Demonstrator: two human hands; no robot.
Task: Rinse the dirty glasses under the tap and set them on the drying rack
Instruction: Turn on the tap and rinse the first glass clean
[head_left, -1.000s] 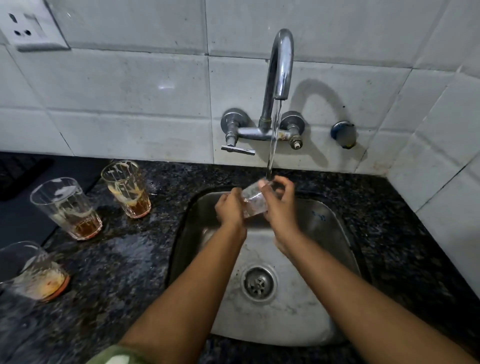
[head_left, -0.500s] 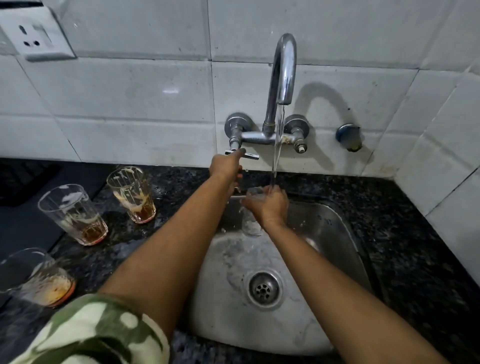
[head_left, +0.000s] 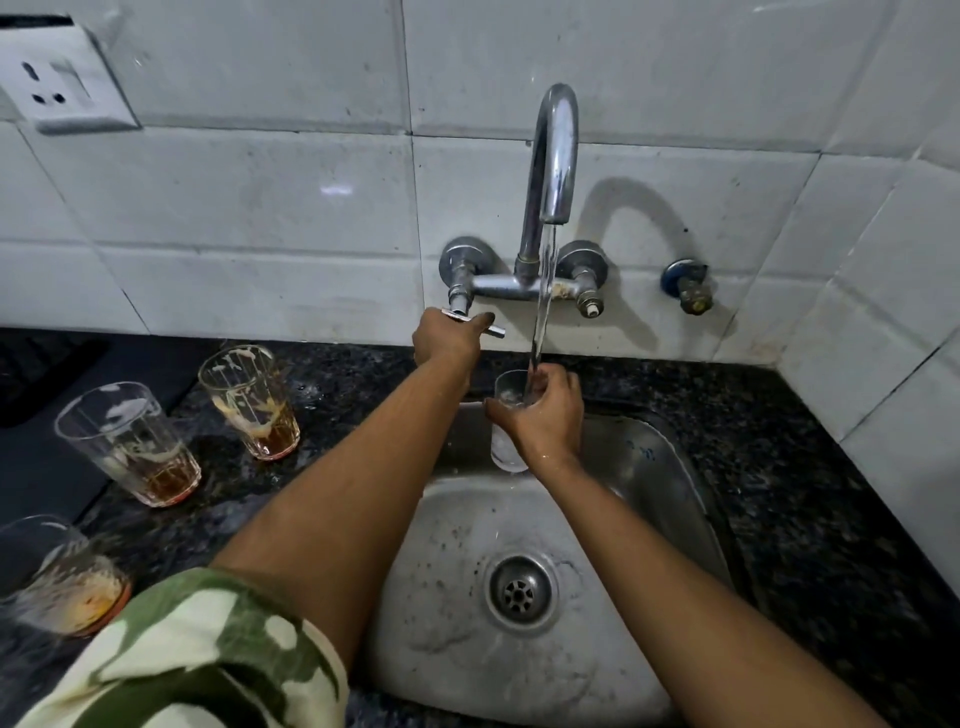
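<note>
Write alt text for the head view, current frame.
A right hand holds a glass upright under the tap's running water over a steel sink; the left hand grips the tap handle.

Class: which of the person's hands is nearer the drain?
Right. The right hand holds a glass over the sink, above the drain; the left hand is farther, on the tap handle.
</note>
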